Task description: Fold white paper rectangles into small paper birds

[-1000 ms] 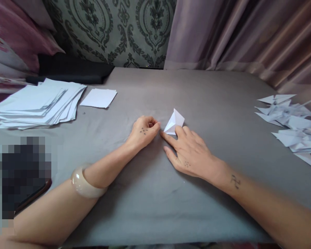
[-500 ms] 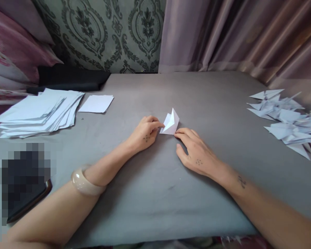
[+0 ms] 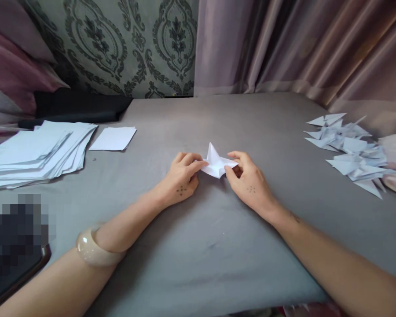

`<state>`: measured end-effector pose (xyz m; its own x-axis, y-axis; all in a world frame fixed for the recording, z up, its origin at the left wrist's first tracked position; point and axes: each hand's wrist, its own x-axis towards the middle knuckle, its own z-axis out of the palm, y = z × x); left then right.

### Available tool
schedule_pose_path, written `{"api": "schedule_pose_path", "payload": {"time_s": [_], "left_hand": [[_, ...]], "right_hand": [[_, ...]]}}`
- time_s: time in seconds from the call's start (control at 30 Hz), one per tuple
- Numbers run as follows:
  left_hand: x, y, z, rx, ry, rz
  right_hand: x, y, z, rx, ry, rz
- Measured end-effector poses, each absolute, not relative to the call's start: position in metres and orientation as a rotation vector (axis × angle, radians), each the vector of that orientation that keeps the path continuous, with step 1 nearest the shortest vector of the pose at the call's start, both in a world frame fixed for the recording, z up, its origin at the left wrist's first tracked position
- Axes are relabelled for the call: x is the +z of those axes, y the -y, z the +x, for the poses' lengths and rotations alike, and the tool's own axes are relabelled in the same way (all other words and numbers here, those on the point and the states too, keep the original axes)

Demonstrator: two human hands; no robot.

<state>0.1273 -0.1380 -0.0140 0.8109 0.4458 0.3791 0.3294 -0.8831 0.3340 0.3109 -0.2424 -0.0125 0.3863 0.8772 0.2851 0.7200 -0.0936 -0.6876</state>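
A partly folded white sheet of paper is between my two hands at the middle of the table, with one pointed flap standing up and its sides spread wide. My left hand pinches its left edge between thumb and fingers. On the other side, my right hand has its thumb on the near face and its fingers behind the right flap, closed on the paper. The underside of the paper is hidden.
Large white sheets lie stacked at the left, beside a small pile of square paper. Folded paper pieces are heaped at the right. A dark, pixelated device lies near my left forearm. Black cloth rests at the back left.
The folded paper has been opened out wider, with its flaps spread sideways. My right hand has gone from touching its lower corner to gripping the right flap. The view has shifted slightly.
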Motion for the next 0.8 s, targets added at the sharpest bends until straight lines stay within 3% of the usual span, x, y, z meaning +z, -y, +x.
{"api": "schedule_pose_path", "payload": {"time_s": [0.3,0.53,0.8], "left_hand": [[-0.002,0.151,0.124,0.573,-0.465,3.057],[-0.004,0.160,0.129,0.501,-0.390,3.147],[-0.002,0.156,0.134,0.536,-0.417,3.168]], "right_hand": [[-0.020,0.224,0.328,0.565,1.430,-1.615],[-0.002,0.247,0.320,-0.033,1.640,-1.637],[-0.002,0.269,0.300,0.011,1.986,-1.878]]}}
